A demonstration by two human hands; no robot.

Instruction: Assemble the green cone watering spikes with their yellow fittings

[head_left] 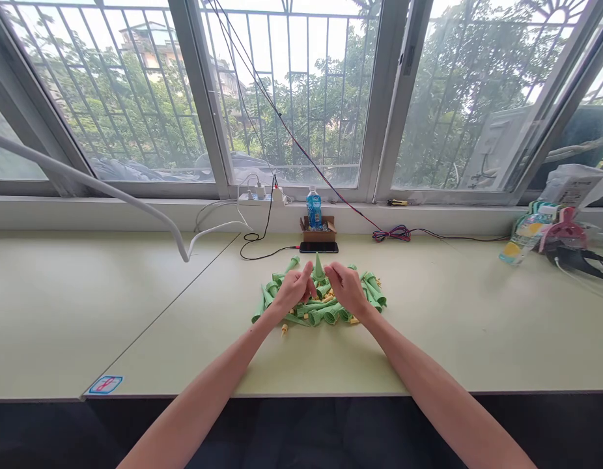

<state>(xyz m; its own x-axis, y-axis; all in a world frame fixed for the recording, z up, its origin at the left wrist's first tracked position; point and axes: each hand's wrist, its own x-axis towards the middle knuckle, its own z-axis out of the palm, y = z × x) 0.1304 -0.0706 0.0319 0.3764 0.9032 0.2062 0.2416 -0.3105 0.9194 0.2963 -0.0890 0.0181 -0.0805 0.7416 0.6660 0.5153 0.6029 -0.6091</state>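
A pale green cone-shaped nozzle (318, 268) points upright between my two hands, above a pile of similar green nozzles (331, 315). My right hand (347, 288) has its fingers curled in, and their tips meet the nozzle's right side. On the other side, my left hand (295, 288) has the thumb raised and apart from its loosely bent fingers, close to the nozzle's base. I see nothing held in it. Small yellow tips (325, 296) lie among the green pieces, partly hidden by my hands. One loose yellow tip (284, 329) lies in front of the pile.
Behind the pile are a phone (319, 247) on a cable and a small cardboard box (319, 234) with a blue-labelled bottle (314, 207). A white curved arm (135, 197) reaches in from the left. Bundled wires (392, 233) and a clear bottle (525, 240) are to the right.
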